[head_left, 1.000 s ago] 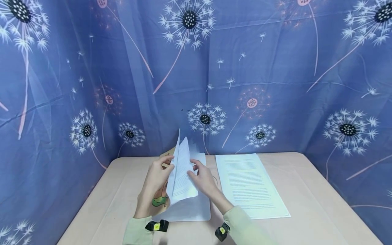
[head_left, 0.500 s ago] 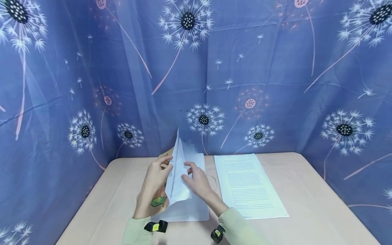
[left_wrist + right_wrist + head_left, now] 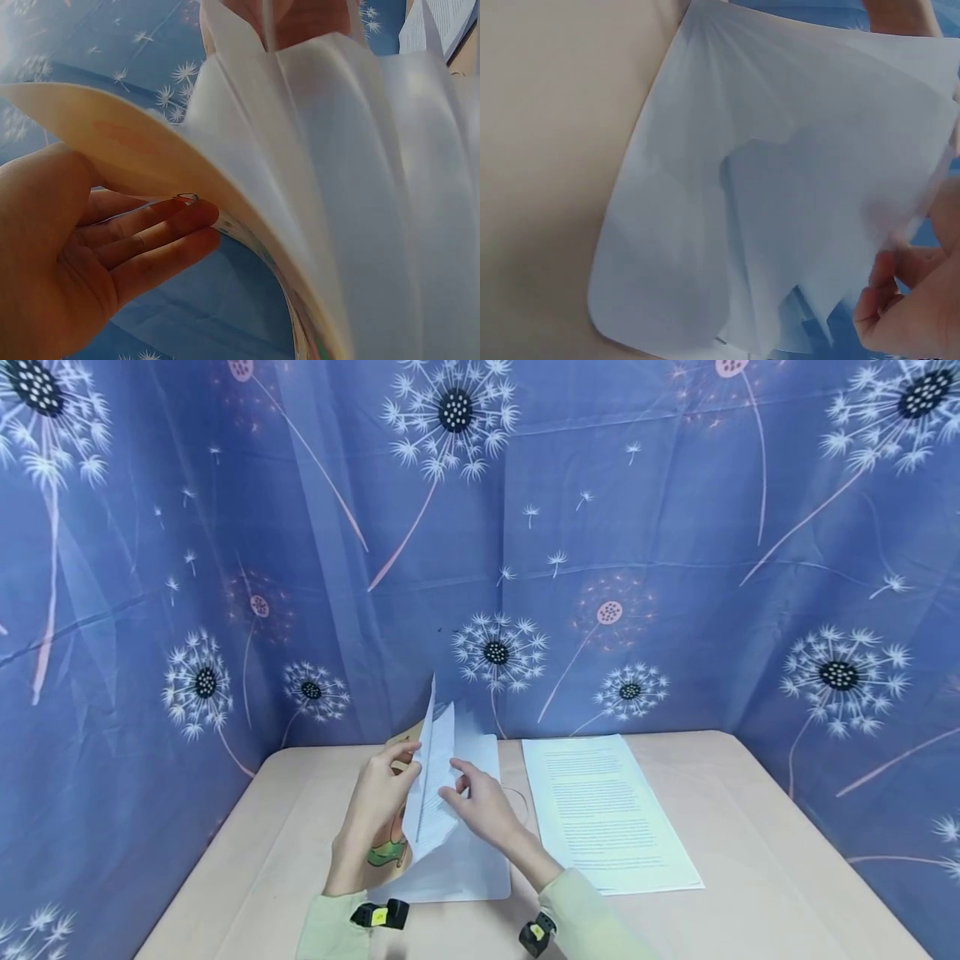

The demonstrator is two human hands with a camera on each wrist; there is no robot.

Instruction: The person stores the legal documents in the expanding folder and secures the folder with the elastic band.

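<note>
A folder with a tan cartoon-printed cover (image 3: 390, 847) lies on the table, its cover and some leaves raised. My left hand (image 3: 381, 787) holds the raised cover at its left side; in the left wrist view the thumb lies on one side of the cover (image 3: 135, 142) and the fingers curl behind it. My right hand (image 3: 486, 806) pinches the right edge of a printed leaf (image 3: 437, 797) between thumb and fingers. In the left wrist view several translucent sleeves (image 3: 337, 150) fan out beside the cover. The right wrist view shows whitish leaves (image 3: 675, 202) bending up toward the fingers.
A stack of printed sheets (image 3: 611, 818) lies flat to the right of the folder on the pale table (image 3: 765, 860). Blue dandelion-patterned cloth (image 3: 420, 635) hangs behind the table and at both sides. A thin loop (image 3: 525, 806) shows between folder and stack.
My right hand has moved slightly left, bringing the printed leaf closer to the raised cover. My left hand keeps its hold in nearly the same place.
</note>
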